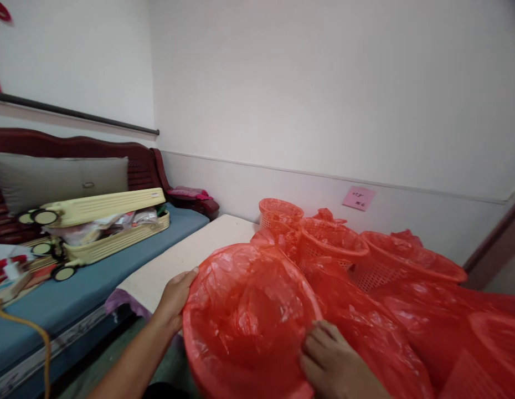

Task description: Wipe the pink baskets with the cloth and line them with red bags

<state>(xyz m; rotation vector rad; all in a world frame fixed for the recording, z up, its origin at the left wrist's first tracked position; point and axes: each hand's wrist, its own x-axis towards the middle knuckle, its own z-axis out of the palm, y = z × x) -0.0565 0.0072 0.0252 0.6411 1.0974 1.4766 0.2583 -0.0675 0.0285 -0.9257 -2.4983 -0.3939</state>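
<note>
In front of me a round red basket (190,332) tilts its mouth toward me, with a red plastic bag (257,310) lining its inside and folded over the rim. My left hand (176,296) grips the rim on the left side, thumb near the top edge. On the right, my right hand (328,354) has its fingers curled over the rim and the bag film. More red plastic film (357,316) spreads out just beyond my right hand. The basket's underside is hidden.
Several bag-lined red baskets (334,235) stand along the wall on a pale board (195,246). A pink note (359,198) is stuck to the wall. At left, a yellow suitcase (116,244), partly open, lies on a blue sofa bed (116,288) beside a grey cushion (62,180).
</note>
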